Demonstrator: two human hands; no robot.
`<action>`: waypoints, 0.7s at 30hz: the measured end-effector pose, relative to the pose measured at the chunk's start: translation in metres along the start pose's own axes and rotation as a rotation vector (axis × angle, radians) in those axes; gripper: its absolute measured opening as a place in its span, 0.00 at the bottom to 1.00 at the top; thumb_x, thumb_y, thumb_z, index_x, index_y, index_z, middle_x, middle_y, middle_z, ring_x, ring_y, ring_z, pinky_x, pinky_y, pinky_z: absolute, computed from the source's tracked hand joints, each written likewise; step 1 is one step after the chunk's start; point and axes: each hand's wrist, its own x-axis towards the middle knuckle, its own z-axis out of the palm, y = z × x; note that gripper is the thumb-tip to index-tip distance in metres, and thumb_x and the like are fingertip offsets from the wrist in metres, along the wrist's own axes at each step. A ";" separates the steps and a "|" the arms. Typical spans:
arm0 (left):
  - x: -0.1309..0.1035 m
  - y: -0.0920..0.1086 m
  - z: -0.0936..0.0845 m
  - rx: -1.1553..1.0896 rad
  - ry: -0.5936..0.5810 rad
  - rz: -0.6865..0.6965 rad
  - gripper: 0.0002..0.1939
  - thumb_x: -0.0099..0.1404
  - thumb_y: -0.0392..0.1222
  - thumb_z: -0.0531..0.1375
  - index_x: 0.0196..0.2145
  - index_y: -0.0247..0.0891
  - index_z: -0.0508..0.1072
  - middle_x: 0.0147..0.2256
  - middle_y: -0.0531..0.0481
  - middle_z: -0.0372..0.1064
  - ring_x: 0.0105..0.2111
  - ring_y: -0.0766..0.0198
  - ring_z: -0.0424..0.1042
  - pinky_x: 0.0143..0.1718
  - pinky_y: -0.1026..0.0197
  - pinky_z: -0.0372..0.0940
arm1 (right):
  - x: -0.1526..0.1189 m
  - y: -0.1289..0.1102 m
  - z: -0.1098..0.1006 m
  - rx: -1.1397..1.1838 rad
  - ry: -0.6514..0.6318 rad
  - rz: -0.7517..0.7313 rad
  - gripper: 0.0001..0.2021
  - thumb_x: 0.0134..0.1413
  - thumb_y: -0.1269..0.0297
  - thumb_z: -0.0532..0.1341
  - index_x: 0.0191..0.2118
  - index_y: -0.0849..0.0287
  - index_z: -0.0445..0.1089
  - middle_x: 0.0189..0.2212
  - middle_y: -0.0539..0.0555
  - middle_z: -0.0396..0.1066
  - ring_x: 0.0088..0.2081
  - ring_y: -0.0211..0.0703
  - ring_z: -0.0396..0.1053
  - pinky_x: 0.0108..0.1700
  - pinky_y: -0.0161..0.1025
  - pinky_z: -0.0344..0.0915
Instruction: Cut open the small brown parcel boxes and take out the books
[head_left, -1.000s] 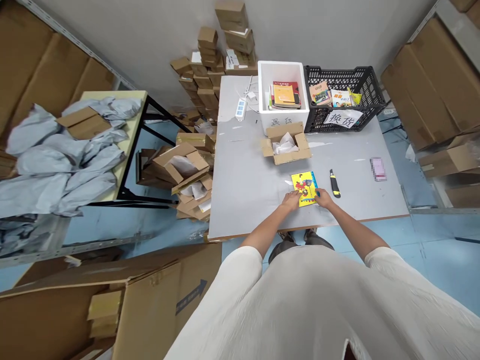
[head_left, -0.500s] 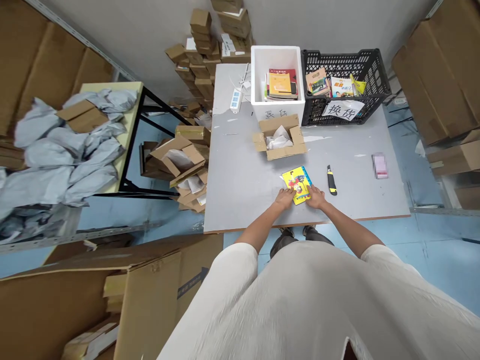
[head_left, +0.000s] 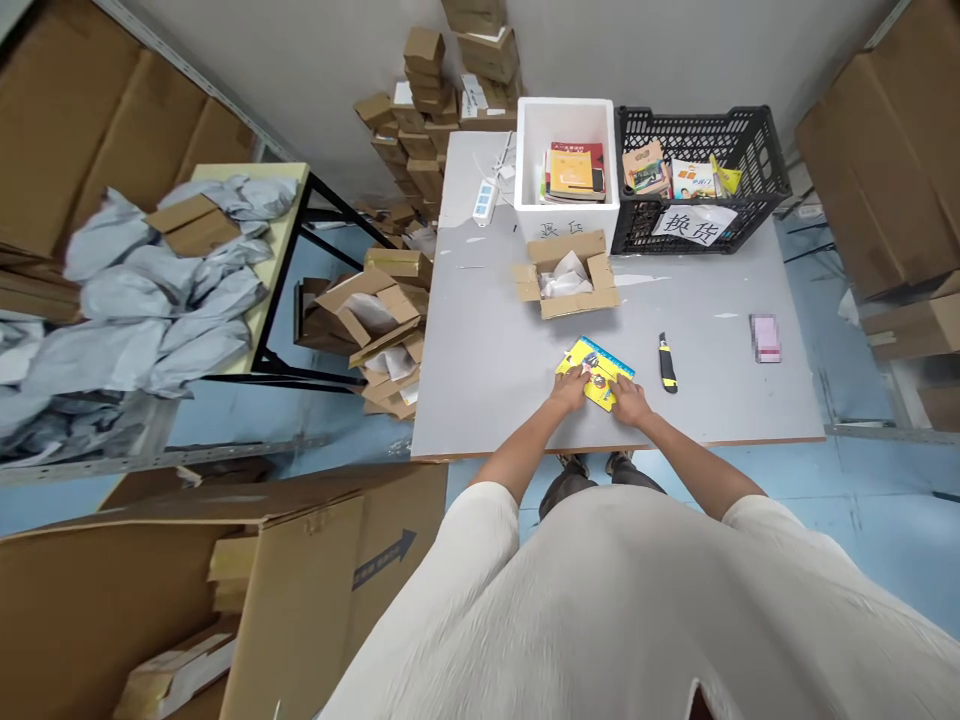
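Observation:
A yellow book (head_left: 600, 362) with a blue edge and a colourful cover lies turned at an angle near the front of the grey table. Its left side is gripped by my left hand (head_left: 571, 387), the fingers resting over the cover. My right hand (head_left: 629, 402) grips the lower right side, its thumb and fingers partly hidden. Just beyond the book stands an open cardboard box (head_left: 577, 304) with white wrapping inside. To the right of my right hand lies a yellow and black utility knife (head_left: 667, 364).
At the table's back stand a white foam box (head_left: 566, 218) and a black plastic crate (head_left: 628, 236), both with books. A power strip (head_left: 485, 201) and a pink blurred item (head_left: 766, 338) lie on the table (head_left: 487, 350). Opened cartons (head_left: 375, 315) and grey parcels (head_left: 127, 285) are left.
Both hands have turned the yellow book clockwise, so its blue edge now faces the far side. The view has shifted slightly, moving the surroundings right in the picture.

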 end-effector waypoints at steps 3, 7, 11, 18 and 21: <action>0.010 -0.008 -0.006 0.016 -0.036 -0.005 0.40 0.70 0.34 0.57 0.77 0.46 0.56 0.80 0.38 0.46 0.81 0.46 0.43 0.76 0.35 0.44 | -0.023 -0.012 0.011 -0.033 -0.028 0.046 0.38 0.67 0.65 0.56 0.80 0.60 0.53 0.81 0.69 0.46 0.79 0.66 0.49 0.74 0.62 0.51; 0.008 -0.012 -0.004 0.057 -0.078 -0.005 0.44 0.67 0.34 0.59 0.78 0.46 0.53 0.80 0.36 0.48 0.79 0.42 0.48 0.77 0.32 0.37 | -0.028 -0.019 0.012 -0.065 -0.074 0.094 0.41 0.66 0.66 0.56 0.82 0.62 0.47 0.82 0.67 0.44 0.79 0.62 0.49 0.76 0.57 0.48; -0.006 -0.014 -0.002 0.097 -0.048 0.004 0.42 0.67 0.34 0.60 0.76 0.44 0.57 0.75 0.34 0.59 0.74 0.42 0.56 0.75 0.32 0.38 | -0.010 -0.016 0.003 -0.076 -0.118 0.148 0.45 0.65 0.67 0.58 0.84 0.58 0.41 0.83 0.64 0.38 0.81 0.60 0.39 0.78 0.62 0.39; -0.032 -0.010 0.011 0.068 -0.078 0.034 0.35 0.66 0.38 0.63 0.69 0.45 0.66 0.62 0.37 0.75 0.68 0.42 0.64 0.73 0.32 0.39 | 0.034 -0.001 -0.009 -0.080 -0.137 0.085 0.51 0.60 0.67 0.62 0.84 0.54 0.38 0.84 0.61 0.27 0.83 0.65 0.29 0.78 0.70 0.31; -0.037 -0.005 0.022 0.087 -0.085 0.057 0.31 0.67 0.40 0.63 0.68 0.43 0.69 0.63 0.36 0.74 0.67 0.42 0.66 0.73 0.33 0.41 | 0.038 -0.003 -0.010 -0.077 -0.103 0.058 0.50 0.59 0.68 0.61 0.84 0.55 0.41 0.84 0.61 0.30 0.83 0.66 0.28 0.78 0.71 0.30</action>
